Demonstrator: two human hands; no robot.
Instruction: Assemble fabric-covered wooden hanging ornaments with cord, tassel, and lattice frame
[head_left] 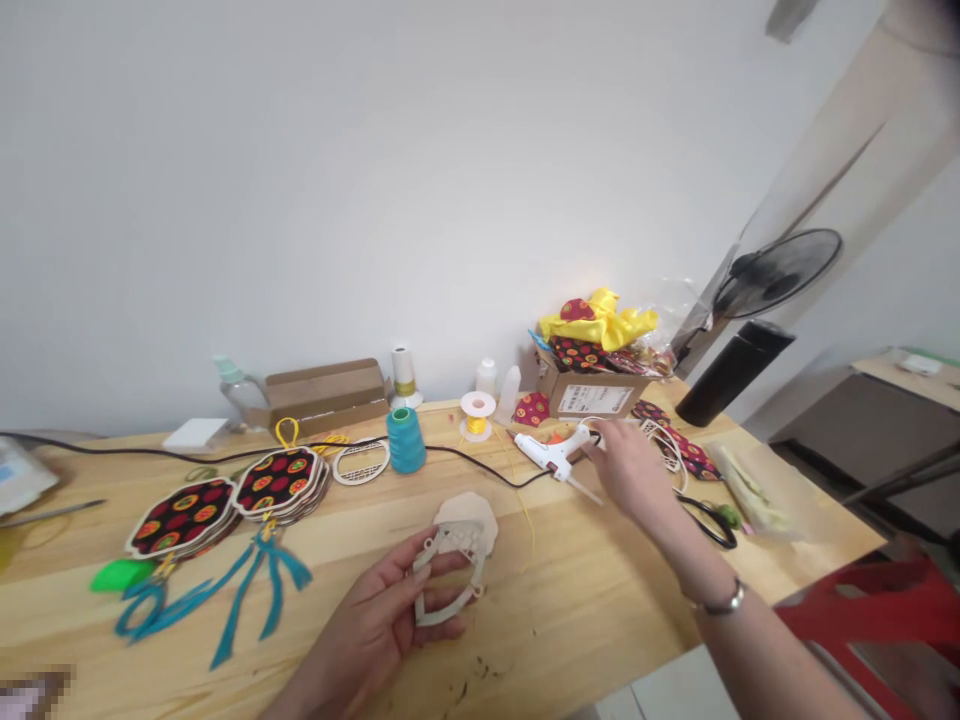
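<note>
My left hand pinches a pale, thin openwork frame with small side loops, between thumb and fingers. A cream scalloped piece shows just behind the frame's top; whether it lies on the table or is held too, I cannot tell. To the right, my right hand has its bunched fingers at the handle end of a white hot glue gun. The gun's nozzle points left, and its trigger sticks out toward me. Part of the handle is hidden by the fingers.
Patterned scalloped ornaments with teal ribbons lie stacked at left. A teal thread cone and yellow cord spool stand mid-table. Behind my right hand are a fabric-filled carton and a tilted-looking black bottle. A black cable crosses the table.
</note>
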